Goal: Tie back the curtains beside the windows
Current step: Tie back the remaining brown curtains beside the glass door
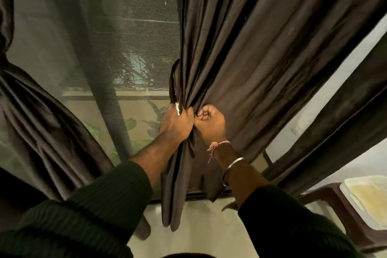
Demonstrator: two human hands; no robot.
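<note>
A dark brown curtain [251,48] hangs right of the window, its folds bunched together at waist height. My left hand [178,125] grips the gathered left edge of that bunch, with a small white strip [178,109] showing above its fingers. My right hand [211,123] is curled in a fist around the folds just beside it, and the two hands touch. A dark fabric loop [174,81] stands up along the curtain's edge above my left hand. A second brown curtain [41,115] at the left is drawn in at its middle.
A mesh-screened window [125,37] fills the centre, with plants outside. Another curtain panel [335,128] hangs at the right. A dark plastic stool [335,211] bearing a pale lidded container [368,197] stands at the lower right on the light floor [209,226].
</note>
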